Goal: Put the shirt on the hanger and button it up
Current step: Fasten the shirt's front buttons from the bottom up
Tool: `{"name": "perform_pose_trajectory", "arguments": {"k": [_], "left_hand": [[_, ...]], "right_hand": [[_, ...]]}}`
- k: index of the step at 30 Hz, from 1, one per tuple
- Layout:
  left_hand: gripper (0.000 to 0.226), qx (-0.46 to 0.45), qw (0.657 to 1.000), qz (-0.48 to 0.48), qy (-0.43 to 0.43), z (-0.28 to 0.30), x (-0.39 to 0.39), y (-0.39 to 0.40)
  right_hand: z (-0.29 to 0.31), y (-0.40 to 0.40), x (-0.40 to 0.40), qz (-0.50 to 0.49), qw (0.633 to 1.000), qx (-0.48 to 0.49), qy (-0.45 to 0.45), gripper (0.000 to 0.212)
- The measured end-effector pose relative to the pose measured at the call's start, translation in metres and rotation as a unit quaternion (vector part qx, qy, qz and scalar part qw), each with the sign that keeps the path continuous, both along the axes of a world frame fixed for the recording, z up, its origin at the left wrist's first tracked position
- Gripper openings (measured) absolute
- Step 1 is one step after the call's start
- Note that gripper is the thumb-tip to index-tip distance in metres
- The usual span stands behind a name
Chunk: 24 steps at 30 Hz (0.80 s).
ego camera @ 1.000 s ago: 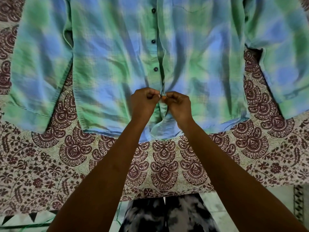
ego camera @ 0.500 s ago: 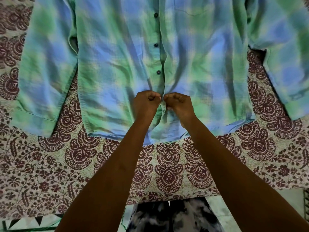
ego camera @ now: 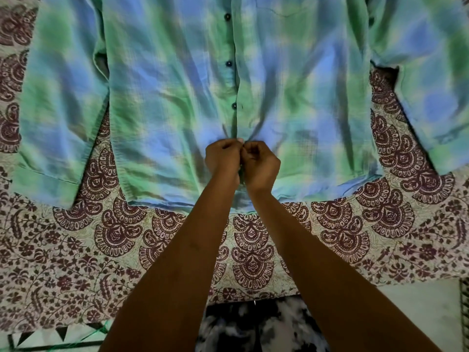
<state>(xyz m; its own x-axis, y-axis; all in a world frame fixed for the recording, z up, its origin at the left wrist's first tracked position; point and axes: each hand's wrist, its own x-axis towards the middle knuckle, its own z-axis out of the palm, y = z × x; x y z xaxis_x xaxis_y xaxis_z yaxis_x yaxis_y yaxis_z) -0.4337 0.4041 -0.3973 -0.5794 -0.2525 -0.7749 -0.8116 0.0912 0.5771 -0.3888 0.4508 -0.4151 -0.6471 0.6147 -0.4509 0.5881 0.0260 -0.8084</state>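
A blue and green checked shirt (ego camera: 162,102) lies flat, front up, on a patterned cloth, its hem toward me and its sleeves spread to both sides. Three dark buttons (ego camera: 233,105) show fastened along the centre placket. My left hand (ego camera: 222,158) and my right hand (ego camera: 261,163) meet at the placket just below the lowest visible button, each pinching one edge of the shirt front. The button under my fingers is hidden. The collar and any hanger lie above the top of the frame.
A cream cloth (ego camera: 101,250) with maroon paisley and flower print covers the surface under the shirt. Its near edge ends above a pale floor (ego camera: 418,313). My dark mottled trousers (ego camera: 253,326) show at the bottom centre.
Both hands stay pinched on the placket at the same spot, pressed closer together now. The view has shifted slightly, so the shirt sits a little lower in frame.
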Motion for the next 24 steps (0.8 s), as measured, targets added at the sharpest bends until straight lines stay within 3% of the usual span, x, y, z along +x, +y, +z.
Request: {"name": "perform_pose_trajectory", "arguments": {"k": [14, 19, 21, 24], "left_hand": [[0.020, 0.021, 0.995, 0.099, -0.014, -0.017, 0.005, 0.004], [0.021, 0.027, 0.991, 0.133, 0.000, -0.012, 0.006, 0.007], [0.015, 0.005, 0.995, 0.094, 0.017, -0.012, 0.007, 0.006], [0.004, -0.084, 0.992, -0.056, 0.079, -0.012, 0.013, 0.001]], "right_hand": [[0.005, 0.001, 0.000, 0.040, 0.997, 0.061, 0.000, 0.014], [0.009, 0.003, -0.002, 0.044, 0.999, 0.016, 0.008, 0.013], [0.007, 0.012, -0.002, 0.045, 0.999, -0.013, 0.002, 0.012], [0.001, 0.031, -0.006, 0.054, 0.993, -0.095, -0.044, 0.011]]}}
